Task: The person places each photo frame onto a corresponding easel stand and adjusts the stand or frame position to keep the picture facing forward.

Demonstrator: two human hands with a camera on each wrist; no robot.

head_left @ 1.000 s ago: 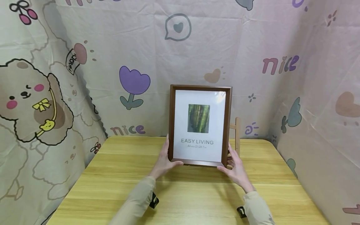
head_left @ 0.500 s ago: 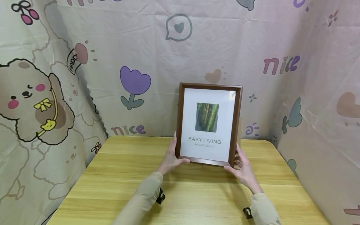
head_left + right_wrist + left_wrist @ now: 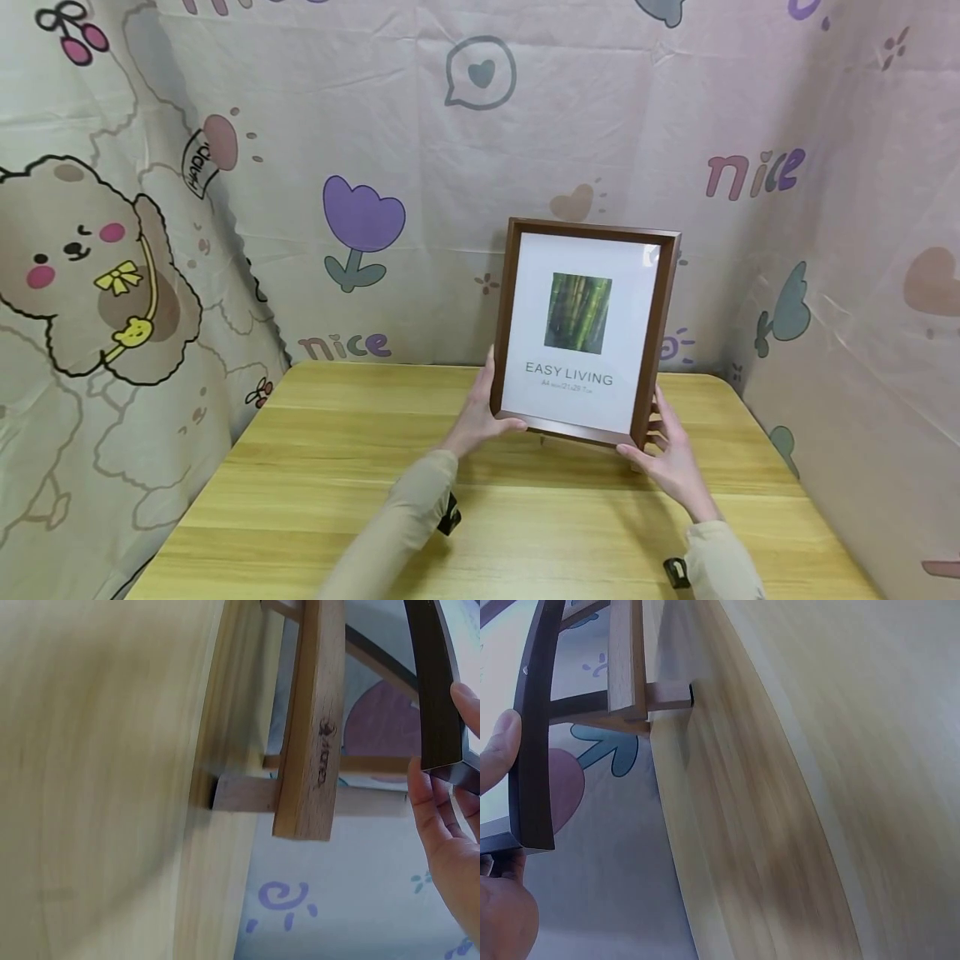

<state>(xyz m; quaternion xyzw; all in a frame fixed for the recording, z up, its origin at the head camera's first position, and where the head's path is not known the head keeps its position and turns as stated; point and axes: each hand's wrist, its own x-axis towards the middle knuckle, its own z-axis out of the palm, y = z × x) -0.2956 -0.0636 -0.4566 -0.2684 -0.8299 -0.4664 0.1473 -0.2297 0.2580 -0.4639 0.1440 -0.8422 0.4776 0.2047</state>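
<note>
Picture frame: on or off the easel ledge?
Off: both wrist views show a gap between the picture frame and the easel ledge.

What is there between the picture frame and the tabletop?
A wooden stand: its bar shows between the picture frame and the tabletop in both wrist views. In the head view, the picture frame hides nearly all of it.

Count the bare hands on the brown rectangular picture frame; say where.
2: the bare left hand grips the brown rectangular picture frame at its lower left corner, the bare right hand at its lower right. Both show, though some fingers are hidden.
</note>
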